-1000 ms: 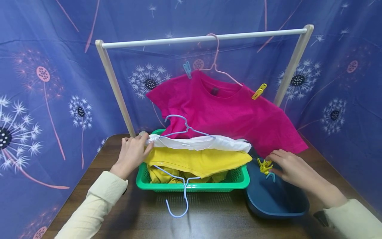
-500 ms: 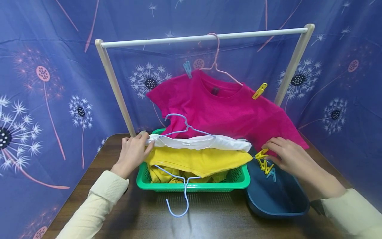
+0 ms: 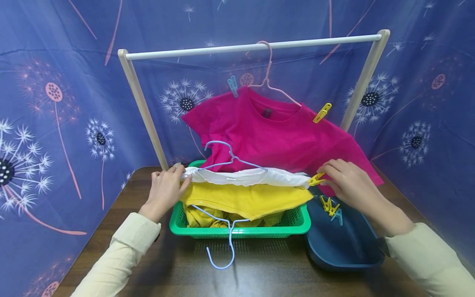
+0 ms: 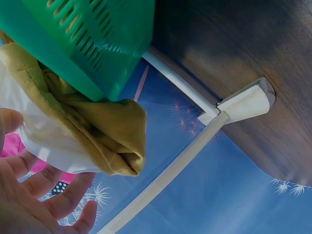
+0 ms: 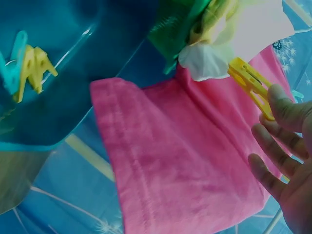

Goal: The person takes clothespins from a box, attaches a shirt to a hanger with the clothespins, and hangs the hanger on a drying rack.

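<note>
- At the right end of the white shirt (image 3: 237, 179), a bright yellow peg (image 3: 316, 179) sits in the right hand (image 3: 346, 181); its front tip is right by the cloth, but I can't tell if they touch.
- That peg is shiny and plastic, long and thin, with holes in its sides; the right fingers pinch its back end.
- The left hand (image 3: 165, 187) grips the shirt's left end, thumb in front.
- White and rolled over at the top, the shirt has a wide neck with a small mark inside, and a blue hanger (image 3: 232, 155) poking up out of it.
- Just below it, yellow cloth (image 3: 237, 198) lies over a green basket (image 3: 237, 232) on the brown desk (image 3: 178, 268).
- To the right, a dark blue tub (image 3: 345, 247) has more yellow pegs (image 3: 329, 206) and a light blue one.
- Behind, a pink shirt (image 3: 274, 140) hangs from a rack (image 3: 222, 50).
</note>
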Motion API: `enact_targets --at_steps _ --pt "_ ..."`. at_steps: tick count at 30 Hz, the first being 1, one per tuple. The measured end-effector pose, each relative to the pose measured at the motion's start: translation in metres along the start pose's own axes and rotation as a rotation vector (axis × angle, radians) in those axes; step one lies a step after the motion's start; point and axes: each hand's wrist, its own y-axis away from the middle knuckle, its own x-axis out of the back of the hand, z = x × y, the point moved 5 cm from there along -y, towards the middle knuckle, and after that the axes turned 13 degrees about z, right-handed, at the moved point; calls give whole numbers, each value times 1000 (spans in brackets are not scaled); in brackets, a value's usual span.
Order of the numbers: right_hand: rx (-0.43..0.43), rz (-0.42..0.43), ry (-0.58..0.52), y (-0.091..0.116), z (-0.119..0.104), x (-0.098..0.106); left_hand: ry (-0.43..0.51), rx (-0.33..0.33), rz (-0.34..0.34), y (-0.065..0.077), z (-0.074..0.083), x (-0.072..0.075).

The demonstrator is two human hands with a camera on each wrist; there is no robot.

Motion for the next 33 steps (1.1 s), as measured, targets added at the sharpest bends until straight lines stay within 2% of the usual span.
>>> enact_targets --at_steps 13,23,33 --pt "-56 84 -23 -22 -12 -8 3 14 -3 1 1 1" --pt "-40 102 -86 -33 -24 -19 5 16 13 1 2 1" --pt "-62 93 -68 -37 -27 -31 10 27 4 2 2 1"
